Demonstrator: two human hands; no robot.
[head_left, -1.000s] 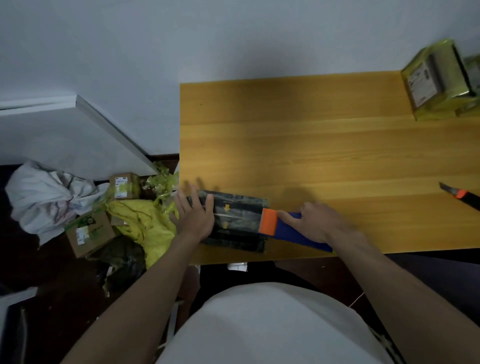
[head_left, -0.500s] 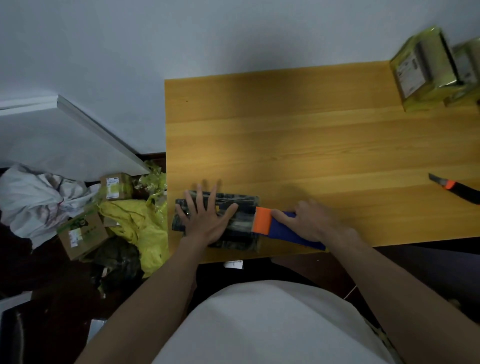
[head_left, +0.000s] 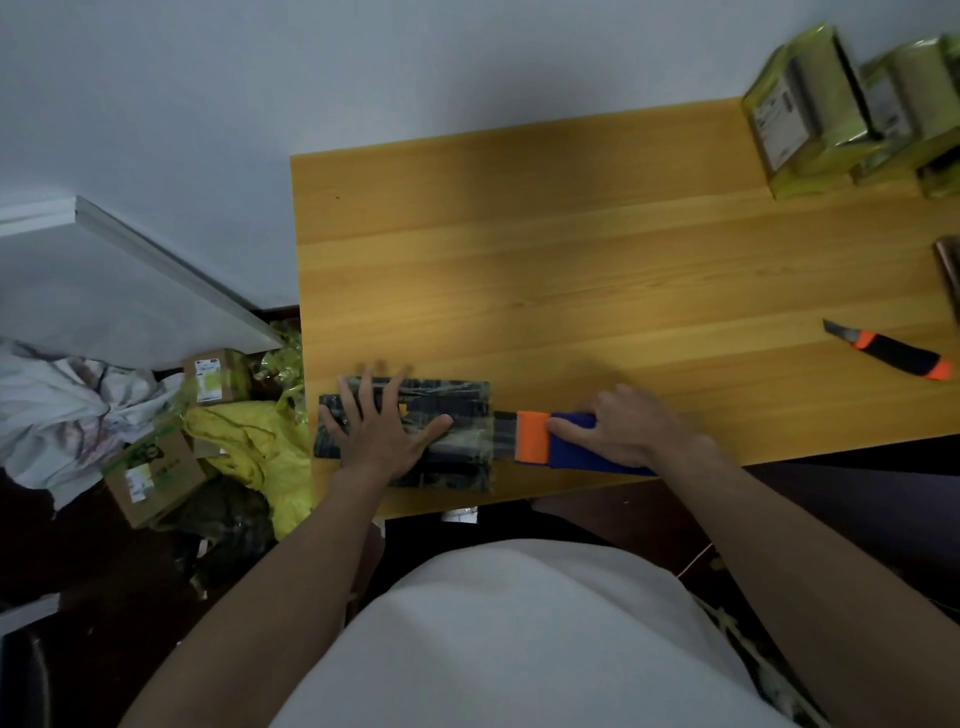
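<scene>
Floor left of the tabletop (head_left: 571, 270): crumpled white cloth (head_left: 67, 410), two cardboard boxes (head_left: 156, 478) with labels, yellow plastic bag (head_left: 254, 452) between the boxes and the table edge, white board (head_left: 130, 291) leaning at the wall. The worked item is the dark package (head_left: 462, 452), film-wrapped, lying flat at the near-left corner of the tabletop, long side running left-right, its left end just short of the table's left edge. Left hand (head_left: 379, 436) lies palm-down on the package's left half: grip apart, fingers straight and spread, thumb pointing right along the top face, so it presses rather than grasps. Just right of the package is the blue-and-orange tool (head_left: 566, 454), orange head (head_left: 532, 436) facing the package's right end, with a narrow dark strip bridging head and package (tape or film, can't tell which). Right hand (head_left: 628, 431) holds the tool's blue handle: grip clamped on it, fingers curled over the top, index tip near the orange head. The tool sits low on the tabletop near its front edge. Well apart, further right: utility knife (head_left: 891, 354), black body with orange ends, blade pointing left, lying loose. Far-right back corner: yellow-wrapped packs (head_left: 815, 124) standing against the wall, labels too blurred to read.
</scene>
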